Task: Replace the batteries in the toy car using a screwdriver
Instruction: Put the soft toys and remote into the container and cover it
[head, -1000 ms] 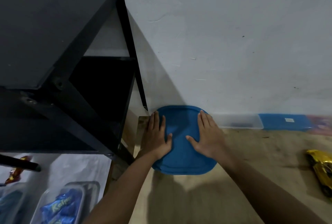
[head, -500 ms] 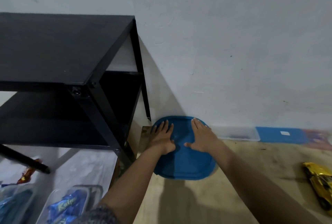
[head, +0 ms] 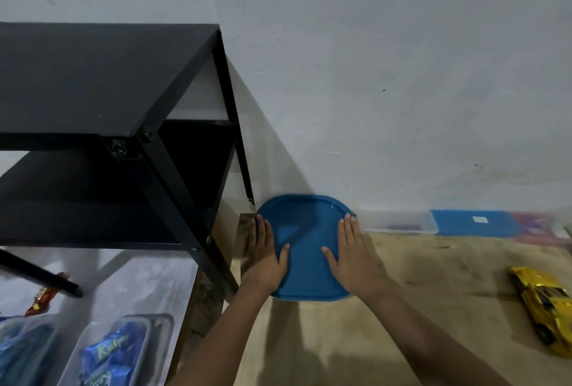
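Note:
A blue rounded-square container lid lies on the wooden surface against the white wall. My left hand rests flat on its left edge, fingers together and pointing at the wall. My right hand lies flat on its right side, thumb spread inward. Both palms press down on the lid; neither hand wraps around anything. A shiny yellow toy car sits on the wood at the far right, well away from both hands. No screwdriver or batteries show.
A black two-tier shelf stands at left, its leg close to my left hand. Clear tubs of blue snack packets sit below it. A clear box and a blue lid line the wall at right.
My hands slid apart from the middle of the blue lid to its left and right sides. The view shifted, showing more of the shelf top.

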Demonstrator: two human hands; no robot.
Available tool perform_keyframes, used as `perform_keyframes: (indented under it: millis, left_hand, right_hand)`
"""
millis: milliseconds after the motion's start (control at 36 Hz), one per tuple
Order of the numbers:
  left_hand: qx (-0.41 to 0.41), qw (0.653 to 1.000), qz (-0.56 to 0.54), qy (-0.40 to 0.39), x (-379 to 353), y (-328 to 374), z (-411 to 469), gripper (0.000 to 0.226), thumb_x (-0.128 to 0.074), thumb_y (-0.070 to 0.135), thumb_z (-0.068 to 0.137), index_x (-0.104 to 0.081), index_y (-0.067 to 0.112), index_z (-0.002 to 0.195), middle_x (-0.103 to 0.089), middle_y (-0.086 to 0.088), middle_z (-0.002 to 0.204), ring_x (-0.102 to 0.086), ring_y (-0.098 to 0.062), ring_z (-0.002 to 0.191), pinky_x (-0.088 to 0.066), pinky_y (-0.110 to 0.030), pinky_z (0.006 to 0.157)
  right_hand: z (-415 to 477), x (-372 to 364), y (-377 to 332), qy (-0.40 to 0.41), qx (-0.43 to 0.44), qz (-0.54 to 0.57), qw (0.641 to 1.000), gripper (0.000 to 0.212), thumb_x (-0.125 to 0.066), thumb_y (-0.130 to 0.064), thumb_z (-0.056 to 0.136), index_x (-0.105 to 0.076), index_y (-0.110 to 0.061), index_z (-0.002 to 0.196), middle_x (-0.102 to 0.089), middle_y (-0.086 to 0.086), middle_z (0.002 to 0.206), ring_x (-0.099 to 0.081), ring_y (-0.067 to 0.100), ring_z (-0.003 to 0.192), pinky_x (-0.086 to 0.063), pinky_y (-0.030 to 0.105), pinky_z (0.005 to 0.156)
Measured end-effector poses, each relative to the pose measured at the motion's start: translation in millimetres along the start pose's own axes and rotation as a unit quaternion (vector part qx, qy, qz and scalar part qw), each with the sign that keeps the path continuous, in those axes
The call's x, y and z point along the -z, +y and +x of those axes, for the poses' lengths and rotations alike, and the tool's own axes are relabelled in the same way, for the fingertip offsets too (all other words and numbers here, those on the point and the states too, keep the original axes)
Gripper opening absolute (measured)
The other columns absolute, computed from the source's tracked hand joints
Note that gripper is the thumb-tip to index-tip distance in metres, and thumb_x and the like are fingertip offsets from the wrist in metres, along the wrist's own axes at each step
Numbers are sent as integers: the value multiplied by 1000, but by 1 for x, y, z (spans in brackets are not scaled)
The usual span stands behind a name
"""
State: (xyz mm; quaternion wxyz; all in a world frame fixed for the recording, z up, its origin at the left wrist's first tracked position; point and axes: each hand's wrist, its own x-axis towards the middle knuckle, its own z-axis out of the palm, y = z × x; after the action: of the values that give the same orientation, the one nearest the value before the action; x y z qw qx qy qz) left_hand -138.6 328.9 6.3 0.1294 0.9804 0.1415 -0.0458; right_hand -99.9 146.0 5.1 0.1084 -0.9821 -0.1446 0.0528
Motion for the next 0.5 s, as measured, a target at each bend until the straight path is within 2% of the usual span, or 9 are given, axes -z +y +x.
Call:
perform_keyframes:
  millis: [83, 167, 278, 333, 389, 444, 472, 500]
  left_hand:
    - [-4, 1000, -12, 19, -2, -2, -1, 73, -24, 48, 99, 13, 9, 148, 21, -7, 156, 19, -18, 144, 13, -26, 113]
    - [-10, 999, -24, 32, -2, -3, -1, 74, -25, 49, 98, 13, 10, 148, 21, -5, 156, 18, -16, 144, 13, -25, 113]
    - [-15, 1000, -15, 13, 1, -5, 0, 75, -23, 51, 98, 16, 10, 147, 26, -5, 154, 20, -18, 144, 13, -25, 113]
    - [-23, 1000, -15, -1, 2, -7, -1, 75, -22, 51, 98, 17, 9, 147, 31, -4, 151, 22, -19, 143, 14, -25, 112]
    - [-38, 999, -13, 13, 2, -7, -3, 77, -16, 55, 96, 17, 7, 146, 35, -5, 147, 24, -20, 142, 16, -25, 109]
    - [-38, 999, 1, 21, 1, -9, -4, 85, 0, 64, 86, 17, 6, 146, 33, -7, 148, 24, -20, 142, 18, -23, 106]
    - [-43, 999, 4, 34, -2, -10, -6, 89, 4, 66, 81, 16, 6, 146, 34, -7, 148, 22, -20, 143, 16, -22, 106]
    - [-39, 998, -9, 47, -5, -10, -8, 90, 7, 67, 80, 15, 6, 147, 37, -5, 145, 19, -20, 144, 13, -20, 107]
  right_hand:
    - [2, -10, 5, 25, 2, 12, 1000, 113, 33, -71, 64, -2, -4, 147, 0, 10, 157, 1, 22, 146, 7, 27, 112]
    - [4, -11, 7, 34, 10, 8, 999, 110, 32, -70, 66, -1, -5, 147, 0, 10, 158, 2, 22, 146, 9, 26, 113]
    - [2, -10, 7, 36, 12, 22, 999, 110, 33, -71, 63, 4, -6, 147, 7, 7, 157, 7, 20, 146, 12, 24, 113]
    - [2, -8, 5, 27, -3, 23, 999, 108, 30, -71, 66, 1, -6, 147, 5, 7, 157, 2, 21, 146, 10, 24, 113]
    - [2, -6, 4, 28, -14, 2, 1000, 100, 17, -67, 80, -23, -1, 145, -22, 12, 154, -24, 24, 142, -10, 29, 117]
    - [5, -3, 3, 7, -32, 9, 999, 89, 3, -59, 90, -50, 0, 130, -52, 13, 136, -51, 25, 125, -39, 30, 104]
    - [4, -2, 2, 7, -27, 6, 1000, 86, 1, -57, 92, -56, -1, 125, -58, 12, 129, -57, 24, 118, -44, 30, 99]
    - [3, -2, 2, 7, -21, 4, 1000, 86, 0, -56, 92, -59, -1, 121, -61, 12, 126, -60, 25, 115, -42, 30, 99]
